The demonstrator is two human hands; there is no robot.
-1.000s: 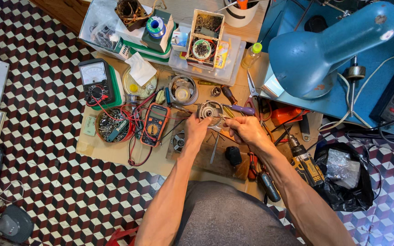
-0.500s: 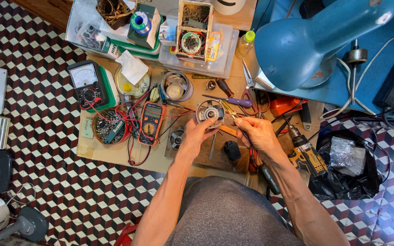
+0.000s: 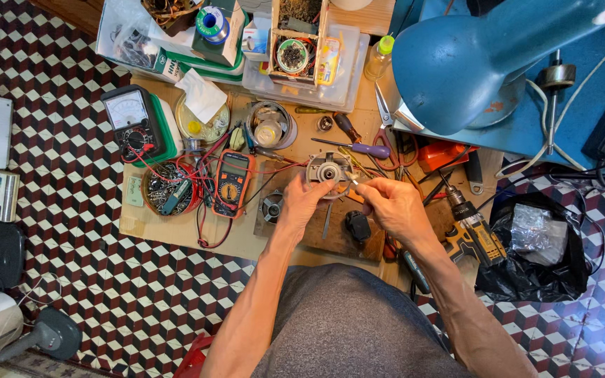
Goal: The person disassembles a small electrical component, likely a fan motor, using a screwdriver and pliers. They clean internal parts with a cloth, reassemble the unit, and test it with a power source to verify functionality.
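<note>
My left hand [image 3: 304, 206] grips a small round metal motor part [image 3: 328, 170], holding it upright over a dark wooden board [image 3: 330, 234]. My right hand [image 3: 393, 206] is closed on a thin metal tool [image 3: 353, 181] whose tip points at the motor part's right side. A second round motor piece [image 3: 272, 207] lies on the board just left of my left hand. A small black part [image 3: 358, 227] sits on the board below my right hand.
An orange multimeter [image 3: 233, 183] with red leads and a bowl of screws [image 3: 169, 187] lie left. A purple-handled screwdriver [image 3: 362, 148] lies behind. A yellow drill [image 3: 472, 227] and black bag [image 3: 533, 248] are right. A blue lamp [image 3: 470, 59] overhangs the back.
The view has shifted slightly. My right hand has brought the thin tool closer to the motor part, which my left hand still holds in about the same spot.
</note>
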